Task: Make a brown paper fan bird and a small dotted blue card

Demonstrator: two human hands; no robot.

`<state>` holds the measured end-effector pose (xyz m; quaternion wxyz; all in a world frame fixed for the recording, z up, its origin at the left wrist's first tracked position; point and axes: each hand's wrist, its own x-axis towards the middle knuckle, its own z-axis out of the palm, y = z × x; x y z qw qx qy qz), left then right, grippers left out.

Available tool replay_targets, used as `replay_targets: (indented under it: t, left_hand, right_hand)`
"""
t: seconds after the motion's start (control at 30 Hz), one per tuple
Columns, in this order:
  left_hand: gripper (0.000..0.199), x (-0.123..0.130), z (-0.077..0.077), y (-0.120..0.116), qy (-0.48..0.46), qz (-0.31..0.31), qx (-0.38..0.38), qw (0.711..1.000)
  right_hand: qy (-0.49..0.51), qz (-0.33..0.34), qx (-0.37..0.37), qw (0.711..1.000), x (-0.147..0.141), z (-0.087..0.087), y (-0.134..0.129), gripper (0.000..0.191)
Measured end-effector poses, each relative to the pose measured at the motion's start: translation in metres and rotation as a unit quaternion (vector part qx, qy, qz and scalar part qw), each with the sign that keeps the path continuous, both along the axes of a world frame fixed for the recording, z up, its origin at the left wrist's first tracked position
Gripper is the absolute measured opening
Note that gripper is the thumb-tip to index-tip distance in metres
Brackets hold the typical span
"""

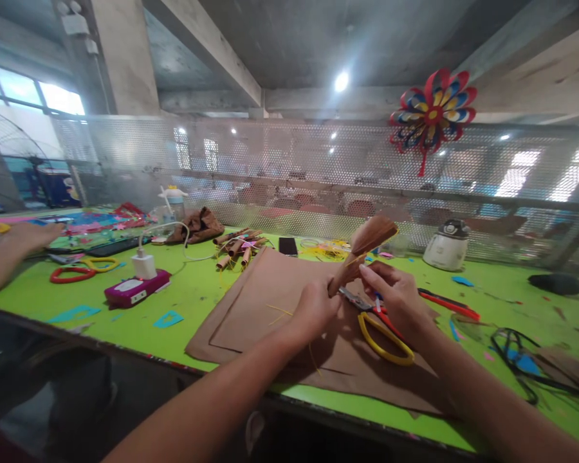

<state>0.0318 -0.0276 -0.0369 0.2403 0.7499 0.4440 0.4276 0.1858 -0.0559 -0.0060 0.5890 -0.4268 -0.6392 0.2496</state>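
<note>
no text, labels or numbers can be read.

The left hand [317, 305] grips the lower end of a brown roll [374, 235]; the right hand's [403, 289] bent fingers are close against its side. Scissors [385, 319] lie below the hands on a brown sheet [255, 299]. Beyond the left hand lie a phone [287, 246] and small tubes [236, 249]; beyond the right, a jug [445, 247].

Our green worktop [197, 289]
On it we see a brown sheet [265, 289], a purple power strip [149, 289], a dark phone [287, 246].
</note>
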Motion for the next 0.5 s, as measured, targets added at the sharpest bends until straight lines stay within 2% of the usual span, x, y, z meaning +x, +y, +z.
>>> replay_targets:
  t: [0.23, 0.5]
  left_hand:
    - [0.019, -0.0027, 0.0025, -0.0058, -0.012, 0.002, 0.038, 0.999]
    - [0.022, -0.0032, 0.0000, -0.0057, 0.035, 0.012, 0.049, 0.998]
  right_hand:
    - [0.007, 0.038, 0.003, 0.999, -0.0001, -0.0044, 0.0031, 0.030]
    - [0.004, 0.025, 0.009, 1.000, -0.0007, -0.0035, 0.0017, 0.034]
